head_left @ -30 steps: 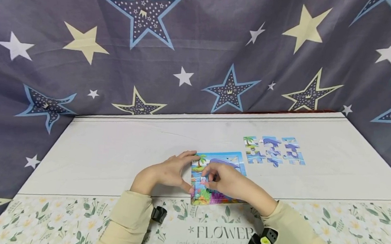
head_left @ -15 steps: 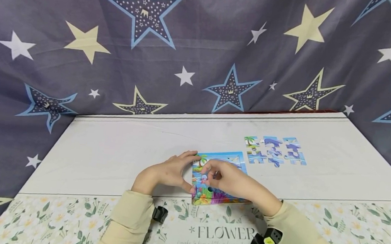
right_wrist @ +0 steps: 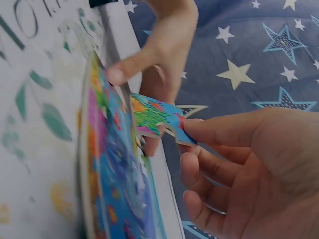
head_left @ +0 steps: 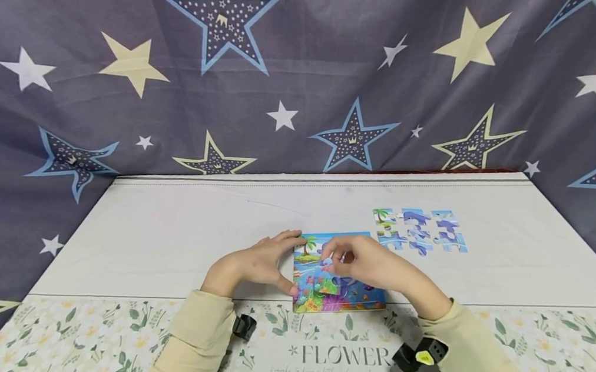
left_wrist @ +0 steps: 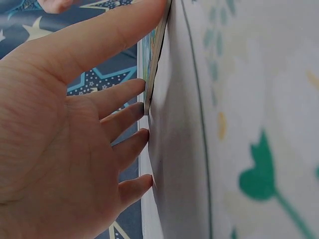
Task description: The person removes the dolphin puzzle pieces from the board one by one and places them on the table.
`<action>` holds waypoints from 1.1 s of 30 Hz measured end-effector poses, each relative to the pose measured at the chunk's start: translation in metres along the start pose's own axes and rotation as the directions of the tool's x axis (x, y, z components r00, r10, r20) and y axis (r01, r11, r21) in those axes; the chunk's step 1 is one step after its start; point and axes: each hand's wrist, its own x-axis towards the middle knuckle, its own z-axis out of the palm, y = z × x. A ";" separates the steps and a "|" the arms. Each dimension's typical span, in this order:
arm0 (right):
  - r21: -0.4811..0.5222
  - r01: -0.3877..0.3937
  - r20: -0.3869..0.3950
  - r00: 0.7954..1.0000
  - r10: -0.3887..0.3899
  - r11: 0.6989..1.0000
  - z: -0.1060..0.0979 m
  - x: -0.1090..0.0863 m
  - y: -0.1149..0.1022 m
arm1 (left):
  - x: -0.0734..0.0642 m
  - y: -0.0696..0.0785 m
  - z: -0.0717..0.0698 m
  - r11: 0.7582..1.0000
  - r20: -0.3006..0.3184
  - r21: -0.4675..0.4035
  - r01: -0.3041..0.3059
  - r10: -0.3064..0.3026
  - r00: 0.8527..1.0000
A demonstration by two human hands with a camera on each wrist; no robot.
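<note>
A colourful jigsaw puzzle tray [head_left: 365, 299] with a sea scene lies on the white part of the table. My right hand [head_left: 371, 264] is over it and pinches a puzzle piece [right_wrist: 153, 115] between thumb and fingers. In the right wrist view this piece, green, pink and blue, is tilted up from the picture. My left hand [head_left: 256, 260] is spread at the tray's left side, thumb touching the lower left edge and fingertips near the upper left corner. The left wrist view shows its fingers [left_wrist: 119, 97] extended against the tray's edge. My right hand hides the picture's middle.
Several loose puzzle pieces [head_left: 415, 217] with dolphin and palm pictures lie in rows beyond the tray, to the right. A flowered cloth [head_left: 120, 330] covers the table's near part. A dark curtain with stars [head_left: 287, 61] hangs behind.
My right hand has lifted slightly and shifted right, bringing the pinched puzzle piece into clearer view above the tray. My left hand has stayed at the tray's left edge.
</note>
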 end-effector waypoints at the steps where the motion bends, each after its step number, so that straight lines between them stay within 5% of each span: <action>1: 0.000 -0.004 -0.005 1.000 0.004 1.000 -0.002 -0.001 0.000 | 0.000 0.000 0.000 1.000 0.000 0.000 0.000 0.000 1.000; 9: -0.040 0.015 -0.046 0.999 -0.017 0.999 -0.020 -0.007 0.000 | 0.000 0.000 0.001 1.000 -0.003 -0.004 0.001 -0.001 1.000; 33: -0.111 -0.141 -0.155 0.980 0.123 0.984 -0.071 -0.028 0.020 | 0.000 0.002 0.000 1.000 0.000 -0.005 -0.004 0.004 1.000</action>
